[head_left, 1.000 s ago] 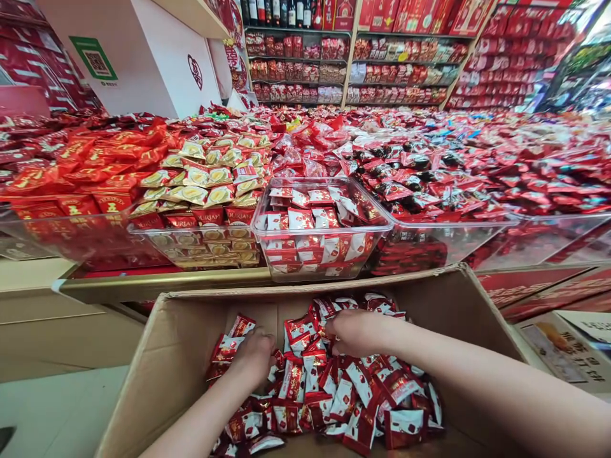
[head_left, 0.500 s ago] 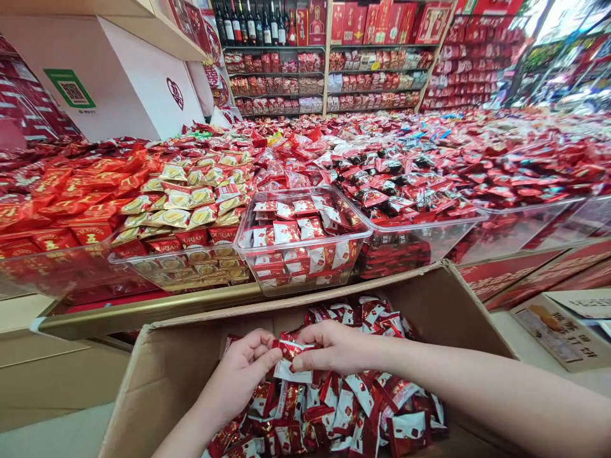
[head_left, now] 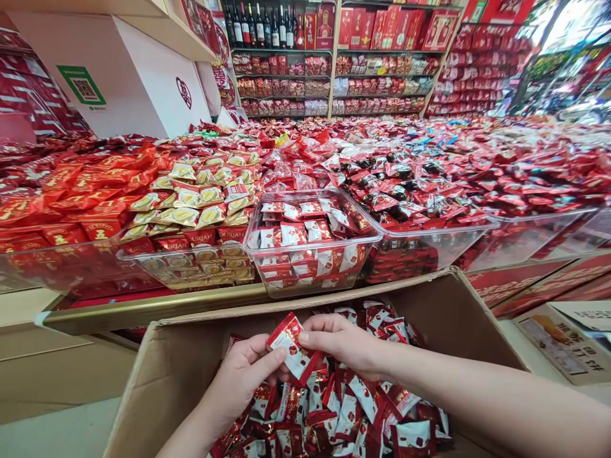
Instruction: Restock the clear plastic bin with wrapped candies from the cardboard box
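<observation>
Over an open cardboard box (head_left: 157, 381), both hands pinch one red and white candy packet (head_left: 296, 356). My left hand (head_left: 251, 369) grips its left edge with thumb and fingers. The packet's upper right side is between the thumb and fingers of my right hand (head_left: 334, 340). Loose packets of the same look (head_left: 348, 413) fill the box below the hands. Just beyond the box, a clear plastic bin (head_left: 312, 245) holds similar packets stacked in rows.
Bins of orange-red packets (head_left: 102, 222) and gold durian packets (head_left: 191, 210) line the counter at left; dark red packets (head_left: 405, 184) lie at right. A gold counter edge (head_left: 157, 310) runs behind the box. A printed carton (head_left: 563, 343) sits at right.
The packet between my hands has been raised and tilted, and more of its face shows. My right hand has shifted slightly right. The whole view has moved a little.
</observation>
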{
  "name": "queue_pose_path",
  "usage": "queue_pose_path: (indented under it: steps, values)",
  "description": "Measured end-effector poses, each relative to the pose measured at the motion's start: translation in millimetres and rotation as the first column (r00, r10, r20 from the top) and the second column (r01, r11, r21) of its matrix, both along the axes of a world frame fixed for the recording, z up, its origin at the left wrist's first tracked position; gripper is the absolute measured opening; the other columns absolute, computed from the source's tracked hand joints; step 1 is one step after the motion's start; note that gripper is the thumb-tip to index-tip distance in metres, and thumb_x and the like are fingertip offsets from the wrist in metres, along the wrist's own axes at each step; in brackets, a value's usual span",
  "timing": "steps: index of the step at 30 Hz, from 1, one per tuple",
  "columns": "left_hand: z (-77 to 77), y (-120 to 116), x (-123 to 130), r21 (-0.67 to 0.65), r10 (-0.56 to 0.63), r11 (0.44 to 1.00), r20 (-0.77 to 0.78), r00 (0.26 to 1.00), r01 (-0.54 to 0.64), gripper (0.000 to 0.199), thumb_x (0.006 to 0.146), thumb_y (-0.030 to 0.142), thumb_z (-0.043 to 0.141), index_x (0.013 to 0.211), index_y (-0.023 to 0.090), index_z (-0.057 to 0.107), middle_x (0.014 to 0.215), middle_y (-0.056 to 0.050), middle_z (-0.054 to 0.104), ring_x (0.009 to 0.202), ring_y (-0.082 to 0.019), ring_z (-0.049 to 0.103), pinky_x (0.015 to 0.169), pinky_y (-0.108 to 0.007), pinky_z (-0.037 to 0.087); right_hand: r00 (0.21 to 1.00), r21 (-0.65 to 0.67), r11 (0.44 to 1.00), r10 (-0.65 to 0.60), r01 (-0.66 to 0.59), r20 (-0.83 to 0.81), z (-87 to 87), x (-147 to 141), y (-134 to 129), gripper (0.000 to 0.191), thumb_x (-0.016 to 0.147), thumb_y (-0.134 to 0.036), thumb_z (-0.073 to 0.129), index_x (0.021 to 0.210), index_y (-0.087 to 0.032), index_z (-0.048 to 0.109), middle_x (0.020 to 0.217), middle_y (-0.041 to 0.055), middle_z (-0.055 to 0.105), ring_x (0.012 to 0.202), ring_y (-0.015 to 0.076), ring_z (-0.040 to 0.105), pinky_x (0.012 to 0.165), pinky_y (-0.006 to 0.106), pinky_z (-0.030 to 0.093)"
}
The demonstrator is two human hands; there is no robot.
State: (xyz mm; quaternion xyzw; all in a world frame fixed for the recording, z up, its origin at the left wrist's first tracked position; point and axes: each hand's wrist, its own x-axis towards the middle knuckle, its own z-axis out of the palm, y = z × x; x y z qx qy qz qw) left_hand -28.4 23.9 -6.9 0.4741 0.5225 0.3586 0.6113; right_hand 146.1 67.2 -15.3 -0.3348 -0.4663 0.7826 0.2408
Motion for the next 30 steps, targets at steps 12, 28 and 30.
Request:
queue_pose_path:
  steps: [12,28,30]
  values:
    - [-8.1,-3.1,12.1,-0.259,0.159,0.964,0.370,0.915,-0.063,0.025,0.081,0.036,0.044,0.093,0.017,0.056,0.072,-0.002,0.066,0.068,-0.015,0.060,0.063,-0.027,0.045,0.927,0.655,0.755,-0.221,-0.034,0.303,8.8,0.1,-7.7,0.023,0.074,-0.036,0.051,0.073,-0.014,0.060,0.063,-0.0003,0.055,0.056,0.0080,0.045,0.053,0.019,0.035]
    - [10.8,-12.5,17.9,-0.412,0.293,0.900,0.814,0.502,0.142,0.044,0.079,0.045,0.038,0.116,0.022,0.046,0.093,-0.008,0.065,0.096,-0.025,0.055,0.084,-0.041,0.037,0.876,0.768,0.542,-0.114,-0.340,0.468,18.3,1.2,-22.9,0.030,0.060,-0.032,0.062,0.085,-0.017,0.053,0.071,-0.0007,0.053,0.058,0.0094,0.044,0.051,0.018,0.035]
    - [9.6,-12.6,15.4,-0.348,0.229,0.929,0.811,0.538,0.129,0.042,0.076,0.039,0.045,0.115,0.023,0.048,0.091,-0.006,0.066,0.094,-0.023,0.055,0.083,-0.040,0.037,0.868,0.768,0.547,-0.140,-0.333,0.476,20.7,0.0,-23.9,0.022,0.065,-0.020,0.053,0.087,-0.018,0.052,0.072,-0.0009,0.054,0.060,0.0089,0.045,0.053,0.018,0.036]
